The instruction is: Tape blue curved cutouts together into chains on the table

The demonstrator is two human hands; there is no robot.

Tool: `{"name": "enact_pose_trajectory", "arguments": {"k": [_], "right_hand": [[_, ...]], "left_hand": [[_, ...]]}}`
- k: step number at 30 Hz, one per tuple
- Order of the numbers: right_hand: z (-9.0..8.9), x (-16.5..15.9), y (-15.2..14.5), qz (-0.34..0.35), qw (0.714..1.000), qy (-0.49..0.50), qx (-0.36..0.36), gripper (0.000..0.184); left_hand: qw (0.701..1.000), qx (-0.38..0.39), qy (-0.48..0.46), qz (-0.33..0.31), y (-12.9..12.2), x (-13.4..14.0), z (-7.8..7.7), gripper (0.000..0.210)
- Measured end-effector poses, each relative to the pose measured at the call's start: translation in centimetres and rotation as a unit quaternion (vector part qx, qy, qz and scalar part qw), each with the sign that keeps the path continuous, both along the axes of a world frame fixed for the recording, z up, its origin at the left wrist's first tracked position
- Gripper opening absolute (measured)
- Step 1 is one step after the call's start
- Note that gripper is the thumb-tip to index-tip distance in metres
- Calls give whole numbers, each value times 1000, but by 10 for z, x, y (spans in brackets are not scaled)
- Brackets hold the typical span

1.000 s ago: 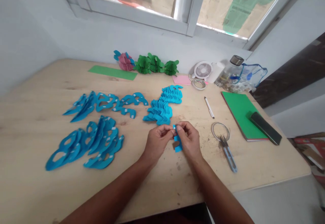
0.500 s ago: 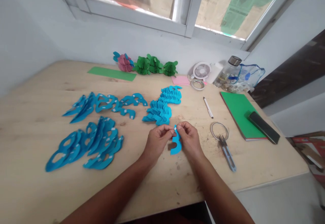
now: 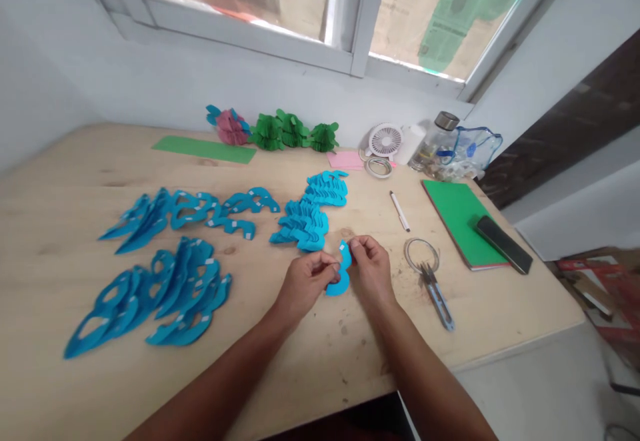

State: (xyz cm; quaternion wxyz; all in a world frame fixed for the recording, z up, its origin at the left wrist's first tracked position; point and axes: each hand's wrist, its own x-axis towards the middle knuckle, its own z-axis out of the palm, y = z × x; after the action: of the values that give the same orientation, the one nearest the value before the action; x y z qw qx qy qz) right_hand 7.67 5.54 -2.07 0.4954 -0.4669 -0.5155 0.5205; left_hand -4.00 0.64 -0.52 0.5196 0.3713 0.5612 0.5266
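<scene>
A wavy blue paper cutout [image 3: 341,285] is pinched by its left edge between the thumb and fingers of my left hand [image 3: 304,284]. Near the cutout's top sits a small white square [image 3: 342,247]. Just to the right, a small gap separates my right hand [image 3: 373,267] from the paper. Its thumb and forefinger are pressed together, and whatever lies between them is too small to make out. Beyond my hands stand pleated stacks of blue paper [image 3: 303,223]. More blue cutouts [image 3: 193,281] with white squares spread over the left of the table.
On the right lie thread snips [image 3: 439,301], a wire ring [image 3: 423,255], a pen [image 3: 399,211] and a green pad [image 3: 453,217] under a black case [image 3: 504,244]. At the back stand a small fan [image 3: 385,139], a tape roll [image 3: 379,167], a bottle [image 3: 439,137] and green paper ornaments [image 3: 293,129].
My right hand has come away from the top of the cutout, while my left hand keeps hold of it lower down. The whole view has shifted slightly.
</scene>
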Motion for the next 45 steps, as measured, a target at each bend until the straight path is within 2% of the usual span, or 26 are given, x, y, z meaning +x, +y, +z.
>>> {"name": "enact_pose_trajectory", "arguments": {"k": [2, 6, 9, 11, 13, 15, 18, 21, 24, 28, 30, 33, 37, 39, 42, 43, 45], "right_hand": [[4, 2, 2, -21, 1000, -4, 7, 24], [23, 11, 1, -52, 998, -21, 24, 21], [35, 31, -3, -68, 994, -56, 66, 20], [38, 53, -7, -88, 984, -116, 99, 20], [37, 80, -11, -128, 963, -201, 125, 21], [32, 109, -15, -161, 934, -296, 119, 24], [20, 146, -24, -203, 875, -430, 93, 29], [8, 165, -32, -185, 823, -529, 88, 32], [1, 170, -36, -149, 805, -569, 76, 33], [0, 170, -34, -142, 805, -575, 44, 31], [1, 172, -33, -140, 813, -565, 35, 30], [1, 174, -32, -164, 842, -513, 16, 31], [2, 171, -29, -205, 920, -333, 2, 36], [3, 166, -25, -216, 939, -268, 9, 41], [4, 157, -19, -175, 938, -297, 19, 40], [4, 154, -18, -144, 927, -344, 27, 37], [6, 149, -15, -86, 880, -464, 45, 28]], "left_hand": [[1000, 1, 1, 5, 0, 0, 0, 11], [1000, 2, -3, 4, 1, -1, -1, 11], [1000, -3, -8, 6, 2, -2, -1, 10], [1000, -6, -9, 8, 2, -2, -2, 8], [1000, -6, -1, 4, 3, -2, -3, 8], [1000, 3, 20, -7, 2, -2, -4, 8], [995, 33, 87, -25, 2, -3, -8, 11], [976, 67, 203, -46, 0, -4, -10, 14], [930, 81, 353, -67, -2, -3, -9, 18], [853, 74, 512, -75, -5, -1, -6, 23], [832, 75, 546, -67, -5, -1, -6, 24], [828, 90, 552, -33, -5, -1, -9, 24], [838, 145, 526, 1, -5, -2, -14, 25], [840, 178, 512, 8, -5, -2, -15, 24], [844, 222, 489, 9, -5, -1, -15, 24], [845, 235, 480, 8, -5, -1, -14, 24], [848, 257, 463, 9, -5, -1, -14, 24]]}}
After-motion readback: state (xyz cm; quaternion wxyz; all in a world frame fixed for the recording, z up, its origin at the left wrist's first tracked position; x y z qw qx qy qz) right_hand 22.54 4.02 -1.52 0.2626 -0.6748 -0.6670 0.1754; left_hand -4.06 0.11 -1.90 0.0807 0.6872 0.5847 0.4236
